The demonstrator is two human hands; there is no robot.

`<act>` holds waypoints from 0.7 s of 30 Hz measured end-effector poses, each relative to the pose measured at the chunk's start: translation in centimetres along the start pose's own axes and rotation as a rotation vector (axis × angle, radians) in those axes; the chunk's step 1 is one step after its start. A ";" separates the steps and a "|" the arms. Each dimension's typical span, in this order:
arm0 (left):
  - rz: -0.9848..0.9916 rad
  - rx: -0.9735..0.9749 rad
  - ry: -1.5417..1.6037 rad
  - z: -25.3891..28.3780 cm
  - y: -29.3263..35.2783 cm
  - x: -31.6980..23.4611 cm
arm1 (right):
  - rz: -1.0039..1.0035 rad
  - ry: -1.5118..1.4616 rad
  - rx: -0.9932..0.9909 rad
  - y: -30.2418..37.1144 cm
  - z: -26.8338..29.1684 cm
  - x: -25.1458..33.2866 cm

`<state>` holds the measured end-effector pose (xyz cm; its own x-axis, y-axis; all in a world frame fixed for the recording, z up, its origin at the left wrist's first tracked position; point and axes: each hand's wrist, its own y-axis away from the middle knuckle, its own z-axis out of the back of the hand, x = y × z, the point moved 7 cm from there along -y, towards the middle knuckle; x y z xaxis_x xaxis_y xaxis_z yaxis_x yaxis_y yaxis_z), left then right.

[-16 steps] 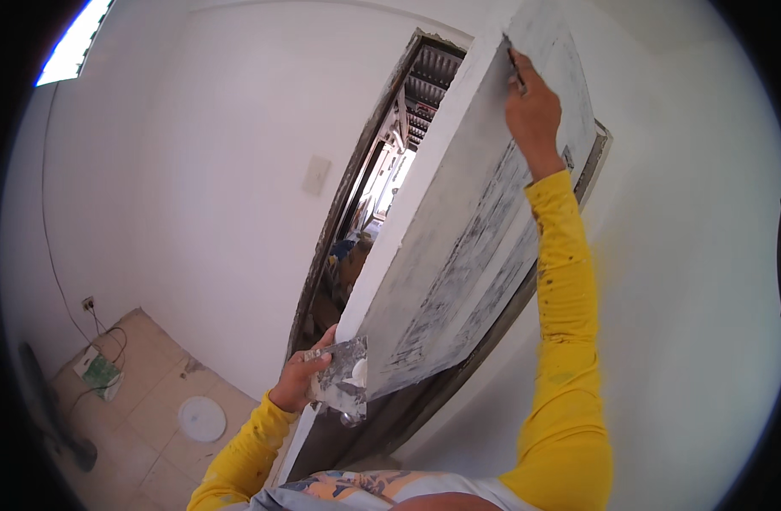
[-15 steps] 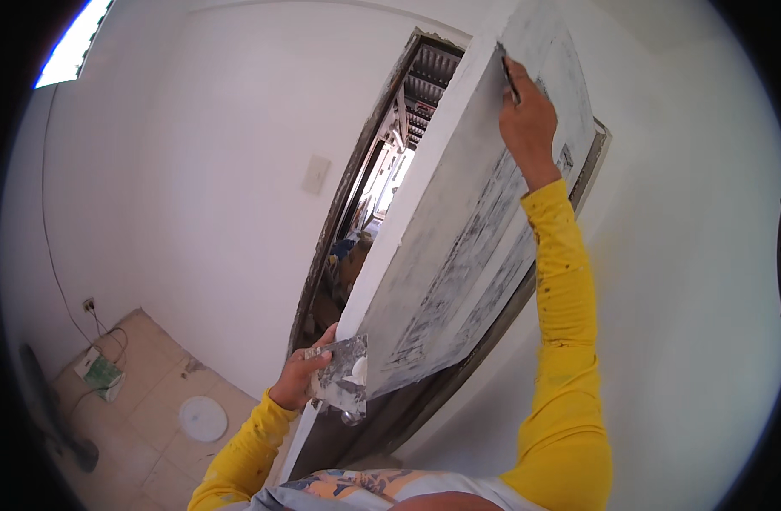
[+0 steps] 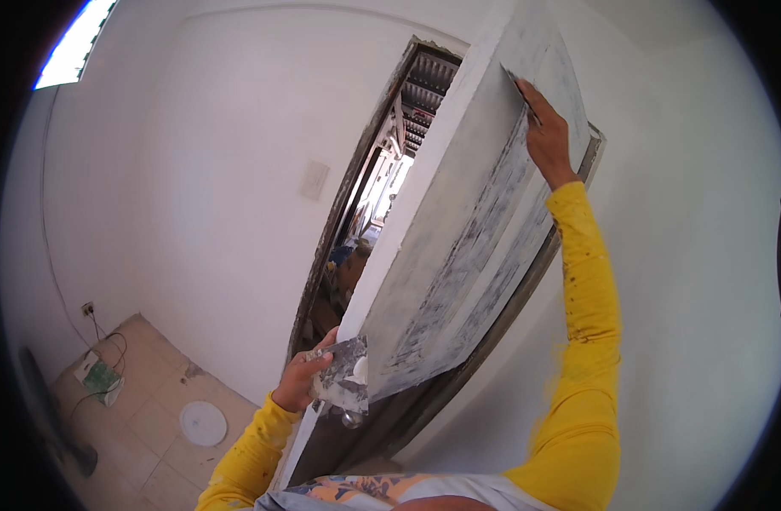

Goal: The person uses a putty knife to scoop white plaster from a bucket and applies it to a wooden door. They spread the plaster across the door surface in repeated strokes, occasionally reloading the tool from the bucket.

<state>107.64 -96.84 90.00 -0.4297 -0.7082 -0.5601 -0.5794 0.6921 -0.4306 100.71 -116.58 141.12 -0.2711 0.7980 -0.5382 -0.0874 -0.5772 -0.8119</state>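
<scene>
A tall door (image 3: 446,230), smeared white and grey with dark streaks, stands ajar in front of me. High on its face my right hand (image 3: 548,136) grips a putty knife (image 3: 513,82), its thin blade lying against the surface. At the door's edge, lower left, my left hand (image 3: 303,377) holds a flat metal plate (image 3: 341,379) with a white lump of putty (image 3: 360,370) on it. Fingers of that hand also rest along the door's edge. A round knob (image 3: 351,420) shows just under the plate.
A rough door frame (image 3: 349,187) opens onto a cluttered space under corrugated roofing. A light switch (image 3: 314,180) is on the white wall. On the tiled floor are a round white lid (image 3: 203,423), a green-and-white box (image 3: 99,377) with cables and a dark curved object (image 3: 58,417).
My right hand has moved right and slightly down across the door with the putty knife, whose blade is now tilted differently. My left hand and the plate stay nearly still.
</scene>
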 end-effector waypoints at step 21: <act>-0.006 -0.028 0.016 -0.7 0.3 0.2 | 0.062 0.454 0.043 -3.1 3.8 13.1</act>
<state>106.90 -96.85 90.24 -0.4371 -0.7149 -0.5459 -0.6011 0.6836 -0.4140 93.79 -104.97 137.44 0.1699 0.7514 -0.6376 -0.1268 -0.6250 -0.7703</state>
